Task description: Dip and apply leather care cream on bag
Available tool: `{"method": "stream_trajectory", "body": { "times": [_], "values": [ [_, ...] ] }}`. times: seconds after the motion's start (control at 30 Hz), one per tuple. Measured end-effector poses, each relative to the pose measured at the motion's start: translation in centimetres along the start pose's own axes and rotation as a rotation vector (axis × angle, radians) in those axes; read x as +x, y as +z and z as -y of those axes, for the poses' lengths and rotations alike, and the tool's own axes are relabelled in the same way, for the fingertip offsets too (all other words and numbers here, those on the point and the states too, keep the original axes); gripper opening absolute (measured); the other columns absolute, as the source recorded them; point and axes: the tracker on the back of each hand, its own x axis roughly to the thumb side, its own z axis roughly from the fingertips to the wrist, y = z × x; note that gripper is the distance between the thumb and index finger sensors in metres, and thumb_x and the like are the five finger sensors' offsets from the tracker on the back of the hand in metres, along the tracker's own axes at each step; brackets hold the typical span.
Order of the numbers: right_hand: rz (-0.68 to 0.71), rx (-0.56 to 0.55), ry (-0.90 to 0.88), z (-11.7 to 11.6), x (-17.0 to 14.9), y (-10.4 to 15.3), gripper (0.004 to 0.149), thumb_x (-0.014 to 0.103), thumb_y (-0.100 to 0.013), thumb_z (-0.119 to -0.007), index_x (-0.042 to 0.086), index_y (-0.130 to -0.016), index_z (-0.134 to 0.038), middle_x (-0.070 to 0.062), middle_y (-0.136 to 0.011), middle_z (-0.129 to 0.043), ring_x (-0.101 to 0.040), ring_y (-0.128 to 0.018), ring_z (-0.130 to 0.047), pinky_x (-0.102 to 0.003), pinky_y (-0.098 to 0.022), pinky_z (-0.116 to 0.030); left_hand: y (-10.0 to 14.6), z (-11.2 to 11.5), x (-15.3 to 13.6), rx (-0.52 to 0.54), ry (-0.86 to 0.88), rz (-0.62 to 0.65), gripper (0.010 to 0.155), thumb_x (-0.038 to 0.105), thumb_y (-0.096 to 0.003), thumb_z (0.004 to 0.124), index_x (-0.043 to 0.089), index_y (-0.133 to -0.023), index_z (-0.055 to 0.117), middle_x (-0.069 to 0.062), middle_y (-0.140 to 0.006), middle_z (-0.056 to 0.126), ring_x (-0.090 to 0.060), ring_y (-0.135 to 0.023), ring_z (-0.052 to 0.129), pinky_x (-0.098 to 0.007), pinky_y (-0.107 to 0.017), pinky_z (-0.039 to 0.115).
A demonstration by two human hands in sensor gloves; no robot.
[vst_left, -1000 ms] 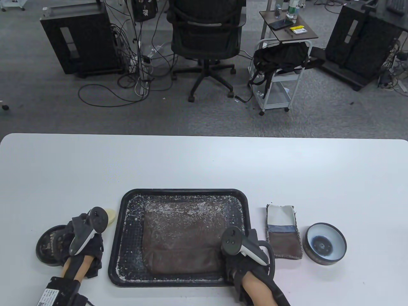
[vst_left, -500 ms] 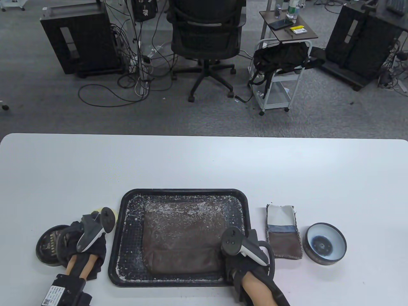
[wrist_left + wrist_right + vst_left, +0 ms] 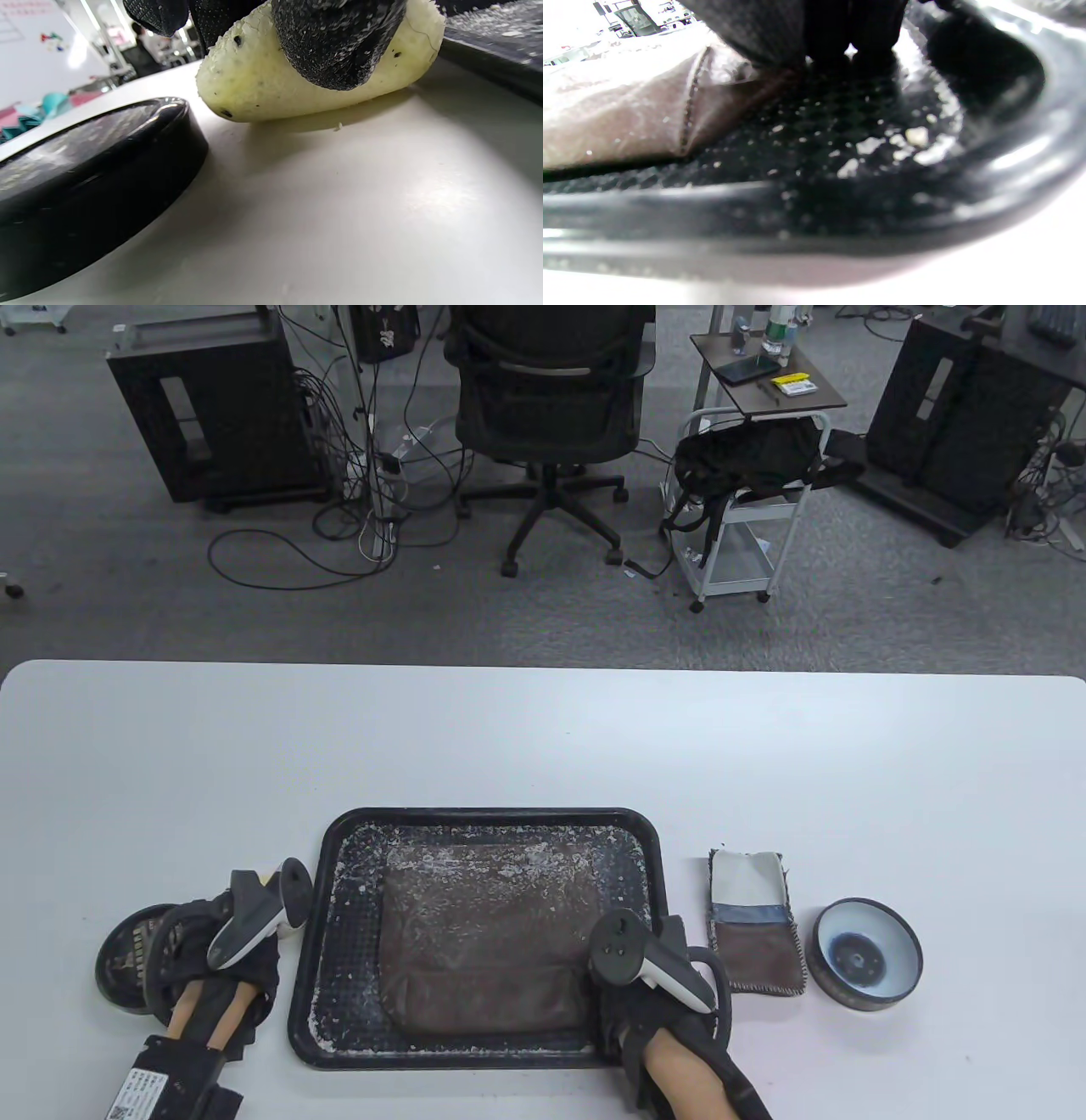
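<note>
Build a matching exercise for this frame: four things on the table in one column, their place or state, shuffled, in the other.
Things:
1. sponge
2. brown bag
3. black lid
4. blue bowl

Places or states:
A. far right of the table, past the folded cloth
B. gripped by the left hand
C. lying in the black tray
D. on the table, left of the tray, beside the left hand

Pairs: 1-B, 2-C, 3-D, 4-A
</note>
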Motion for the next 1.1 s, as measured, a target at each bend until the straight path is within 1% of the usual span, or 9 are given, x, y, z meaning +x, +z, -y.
{"method": "stream_trajectory", "body": {
  "times": [0.27, 0.47, 0.53, 0.6, 0.73, 0.83, 0.97, 1.03, 1.1],
  "values": [
    [0.001, 0.004, -0.006, 0.0, 0.0, 0.1, 0.050, 0.017, -0.041, -0.075, 0.012, -0.091, -0.074, -0.017, -0.103, -0.059, -0.046, -0.093, -0.057, -0.064, -0.069, -0.040, 1.1, 0.1, -0.4, -0.105, -0.037, 0.058, 0.055, 0.034, -0.0342, 0.089, 0.044, -0.086, 0.074, 0.018, -0.098, 0.077, -0.011, -0.096, 0.081, -0.044, -0.078, 0.062],
    [0.001, 0.004, -0.006, 0.0, 0.0, 0.1, 0.051, 0.017, -0.041, -0.075, 0.012, -0.091, -0.073, -0.017, -0.103, -0.058, -0.046, -0.094, -0.057, -0.063, -0.069, -0.040, 1.3, 0.3, -1.0, -0.244, -0.019, 0.071, 0.061, 0.036, -0.0329, 0.090, 0.046, -0.089, 0.066, 0.018, -0.103, 0.068, -0.010, -0.101, 0.072, -0.045, -0.079, 0.059],
    [0.001, 0.005, -0.012, -0.1, 0.0, 0.1, 0.051, 0.017, -0.041, -0.075, 0.012, -0.091, -0.073, -0.017, -0.103, -0.058, -0.046, -0.094, -0.057, -0.064, -0.069, -0.040, 1.4, 0.4, -1.3, -0.297, 0.013, 0.085, 0.063, 0.037, -0.0335, 0.087, 0.045, -0.090, 0.062, 0.017, -0.104, 0.062, -0.010, -0.103, 0.067, -0.045, -0.080, 0.057],
    [0.001, 0.006, -0.012, -0.1, 0.0, 0.1, 0.051, 0.017, -0.041, -0.075, 0.012, -0.091, -0.073, -0.017, -0.103, -0.058, -0.046, -0.094, -0.057, -0.064, -0.069, -0.040, 1.5, 0.6, -1.7, -0.321, 0.055, 0.100, 0.062, 0.035, -0.0357, 0.083, 0.044, -0.092, 0.058, 0.015, -0.106, 0.057, -0.012, -0.105, 0.062, -0.047, -0.081, 0.054],
    [0.002, 0.003, -0.012, -0.1, 0.0, 0.1, 0.051, 0.017, -0.041, -0.074, 0.012, -0.091, -0.073, -0.017, -0.103, -0.058, -0.046, -0.094, -0.057, -0.064, -0.069, -0.039, 1.9, 0.7, -2.8, -0.319, 0.145, 0.125, 0.059, 0.028, -0.0390, 0.076, 0.045, -0.093, 0.058, 0.014, -0.107, 0.055, -0.013, -0.106, 0.059, -0.048, -0.081, 0.051],
    [0.009, -0.013, -0.005, -0.1, -0.1, 0.1, 0.051, 0.018, -0.041, -0.074, 0.012, -0.091, -0.074, -0.017, -0.103, -0.059, -0.046, -0.093, -0.058, -0.064, -0.069, -0.041, 2.4, 0.0, -3.6, -0.243, 0.176, 0.110, 0.057, 0.026, -0.0395, 0.075, 0.044, -0.092, 0.063, 0.014, -0.107, 0.061, -0.015, -0.104, 0.064, -0.048, -0.080, 0.053],
    [0.017, -0.027, -0.007, 0.0, -0.1, 0.1, 0.050, 0.018, -0.041, -0.074, 0.011, -0.091, -0.075, -0.017, -0.102, -0.062, -0.046, -0.093, -0.060, -0.064, -0.069, -0.043, 3.0, -0.8, -3.8, -0.176, 0.174, 0.103, 0.056, 0.029, -0.0396, 0.076, 0.043, -0.093, 0.064, 0.014, -0.106, 0.063, -0.015, -0.104, 0.066, -0.048, -0.080, 0.054],
    [0.024, -0.047, -0.011, 0.1, -0.2, 0.3, 0.050, 0.019, -0.041, -0.075, 0.011, -0.090, -0.077, -0.017, -0.102, -0.065, -0.046, -0.092, -0.063, -0.064, -0.069, -0.044, 3.2, -1.0, -3.6, -0.153, 0.163, 0.105, 0.057, 0.032, -0.0393, 0.077, 0.044, -0.093, 0.062, 0.014, -0.107, 0.061, -0.014, -0.104, 0.065, -0.048, -0.080, 0.053],
    [0.035, -0.085, -0.028, 0.5, -0.4, 0.5, 0.050, 0.021, -0.041, -0.075, 0.011, -0.089, -0.081, -0.018, -0.100, -0.070, -0.046, -0.090, -0.069, -0.063, -0.068, -0.050, 3.4, -1.3, -3.3, -0.126, 0.139, 0.106, 0.060, 0.036, -0.0388, 0.077, 0.045, -0.095, 0.057, 0.015, -0.109, 0.057, -0.014, -0.106, 0.061, -0.048, -0.081, 0.052]
  ]
}}
